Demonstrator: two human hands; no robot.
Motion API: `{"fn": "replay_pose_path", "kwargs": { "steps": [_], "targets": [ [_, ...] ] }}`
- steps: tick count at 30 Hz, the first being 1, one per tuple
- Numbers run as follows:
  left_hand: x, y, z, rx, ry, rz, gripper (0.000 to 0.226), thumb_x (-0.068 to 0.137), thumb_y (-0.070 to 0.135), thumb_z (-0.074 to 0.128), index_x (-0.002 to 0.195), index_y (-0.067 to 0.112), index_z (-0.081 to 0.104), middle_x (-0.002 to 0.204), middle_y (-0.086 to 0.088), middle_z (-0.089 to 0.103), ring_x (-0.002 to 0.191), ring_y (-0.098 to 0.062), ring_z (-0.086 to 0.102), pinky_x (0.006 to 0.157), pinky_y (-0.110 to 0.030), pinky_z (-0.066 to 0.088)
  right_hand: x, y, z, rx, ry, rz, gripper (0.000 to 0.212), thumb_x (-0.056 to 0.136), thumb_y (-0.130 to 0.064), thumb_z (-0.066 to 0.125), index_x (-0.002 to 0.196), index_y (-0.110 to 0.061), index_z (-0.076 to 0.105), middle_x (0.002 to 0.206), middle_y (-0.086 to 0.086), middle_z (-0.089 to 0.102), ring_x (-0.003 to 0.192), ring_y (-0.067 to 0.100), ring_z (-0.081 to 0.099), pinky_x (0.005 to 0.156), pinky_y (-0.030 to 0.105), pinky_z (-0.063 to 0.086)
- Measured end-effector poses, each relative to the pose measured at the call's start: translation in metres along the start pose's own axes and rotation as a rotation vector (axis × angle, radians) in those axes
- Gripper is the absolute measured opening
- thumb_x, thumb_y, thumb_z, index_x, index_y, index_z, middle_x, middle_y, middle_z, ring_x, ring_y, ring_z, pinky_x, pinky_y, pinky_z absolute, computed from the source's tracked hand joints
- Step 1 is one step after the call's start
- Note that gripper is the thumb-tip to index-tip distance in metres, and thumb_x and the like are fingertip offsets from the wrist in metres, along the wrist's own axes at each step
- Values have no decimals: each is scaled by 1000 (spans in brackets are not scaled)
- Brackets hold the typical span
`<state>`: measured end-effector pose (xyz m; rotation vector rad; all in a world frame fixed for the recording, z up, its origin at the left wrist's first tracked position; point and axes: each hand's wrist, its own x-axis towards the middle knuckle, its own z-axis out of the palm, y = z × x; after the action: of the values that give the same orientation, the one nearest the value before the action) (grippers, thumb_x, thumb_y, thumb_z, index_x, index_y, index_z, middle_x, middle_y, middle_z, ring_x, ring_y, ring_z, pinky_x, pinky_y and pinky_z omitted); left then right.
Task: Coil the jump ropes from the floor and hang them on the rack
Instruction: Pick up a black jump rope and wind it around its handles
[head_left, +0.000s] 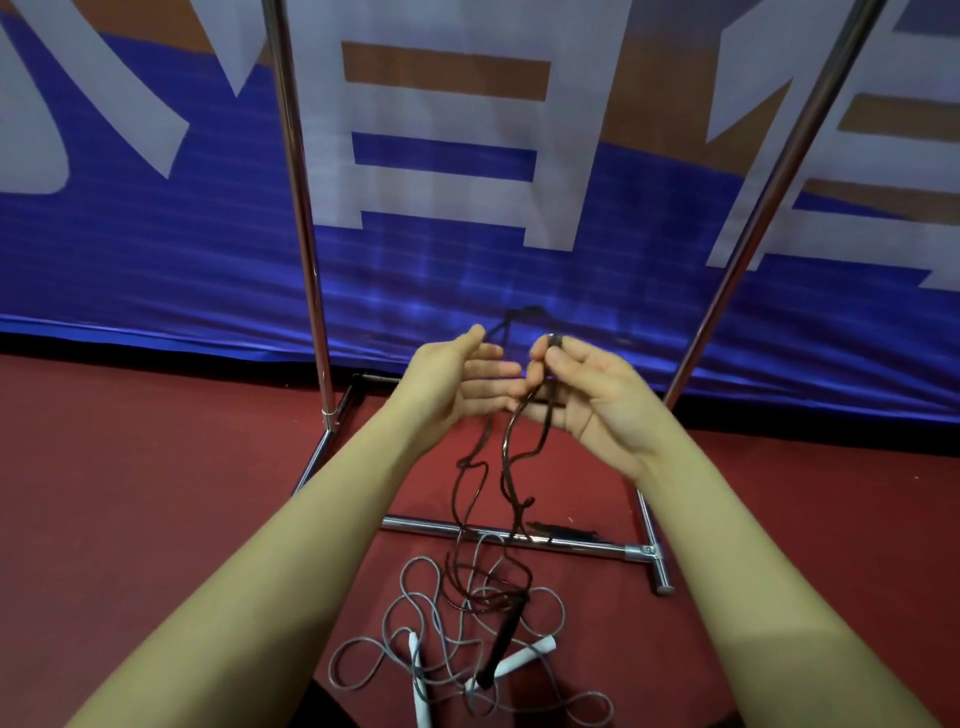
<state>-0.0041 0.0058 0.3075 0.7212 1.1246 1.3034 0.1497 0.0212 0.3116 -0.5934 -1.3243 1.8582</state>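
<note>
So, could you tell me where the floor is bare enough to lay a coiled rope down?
Bare red floor lies left of the rack base, and more lies right of its foot. The middle is crowded: the grey rope and dark rope tangle there.

head view, facing down, close.

You had a blue banner (156, 249) with large white and orange lettering hanging as the backdrop. Below the banner's bottom edge, red floor (130, 493) spread toward you, meeting the banner along a dark strip.
</note>
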Motion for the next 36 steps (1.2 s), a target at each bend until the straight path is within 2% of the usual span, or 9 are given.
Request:
{"fn": "replay_pose_path", "kwargs": {
  "steps": [3, 8, 11, 16, 23, 26, 29, 33, 36],
  "targets": [
    [-2, -6, 3, 185, -189, -85, 41, 102, 36, 31, 97, 9, 62, 79, -4, 71, 80, -17, 67, 78, -27, 49, 2, -7, -9, 150, 147, -101, 19, 98, -10, 38, 89, -11, 55, 66, -1, 63, 74, 14, 69, 68, 32, 59],
    [-12, -15, 9, 289, -464, -96, 45, 100, 37, 25, 106, 12, 61, 107, -5, 67, 105, -13, 61, 97, -23, 42, 7, -11, -17, 349, 280, -195, 21, 100, -8, 38, 87, -9, 54, 67, 2, 63, 81, 20, 72, 71, 31, 59],
    [-12, -17, 12, 248, -517, -60, 51, 93, 44, 29, 105, 8, 62, 104, -11, 67, 104, -17, 63, 102, -28, 41, 8, -12, -21, 373, 326, -214, 21, 100, -8, 38, 87, -8, 54, 69, 3, 64, 84, 21, 72, 71, 32, 59],
    [-14, -18, 8, 414, -506, 42, 23, 98, 24, 46, 108, 18, 66, 87, 5, 72, 102, -16, 61, 90, -27, 45, 4, -14, -23, 373, 374, -212, 21, 101, -8, 38, 88, -9, 55, 69, 2, 66, 84, 20, 72, 70, 31, 59],
    [-12, -17, 11, 499, -372, 193, 13, 90, 5, 60, 95, 11, 70, 80, -2, 72, 79, -10, 68, 77, -24, 55, 6, -12, -26, 339, 370, -206, 20, 101, -11, 40, 94, -9, 58, 78, 3, 70, 90, 19, 71, 74, 31, 59],
    [-8, -16, 9, 354, -256, 222, 13, 91, 5, 58, 89, 13, 68, 75, 0, 71, 77, -13, 70, 79, -33, 54, 7, -9, -31, 230, 361, -147, 22, 100, -23, 42, 102, -12, 62, 97, 1, 73, 98, 16, 68, 86, 33, 55],
    [-5, -6, 5, 130, -169, 241, 13, 91, 3, 56, 86, 9, 66, 71, -2, 71, 73, -15, 71, 67, -29, 57, 7, -1, -32, 79, 321, -4, 29, 100, -29, 41, 107, -10, 62, 109, 8, 69, 100, 16, 67, 91, 32, 50],
    [-4, 8, -2, -80, -107, 255, 11, 90, 2, 55, 83, 4, 63, 70, -3, 70, 72, -17, 71, 70, -35, 60, 5, 18, -19, -155, 185, 161, 28, 100, -25, 39, 100, -13, 65, 98, 3, 70, 94, 13, 65, 90, 26, 46],
    [-3, 11, -5, -127, -45, 265, 11, 90, 2, 56, 81, 3, 63, 70, -5, 70, 73, -19, 72, 64, -32, 60, 4, 27, -9, -275, 5, 254, 23, 99, -24, 42, 102, -19, 64, 96, -2, 71, 96, 11, 64, 94, 26, 41]
  ]
}}
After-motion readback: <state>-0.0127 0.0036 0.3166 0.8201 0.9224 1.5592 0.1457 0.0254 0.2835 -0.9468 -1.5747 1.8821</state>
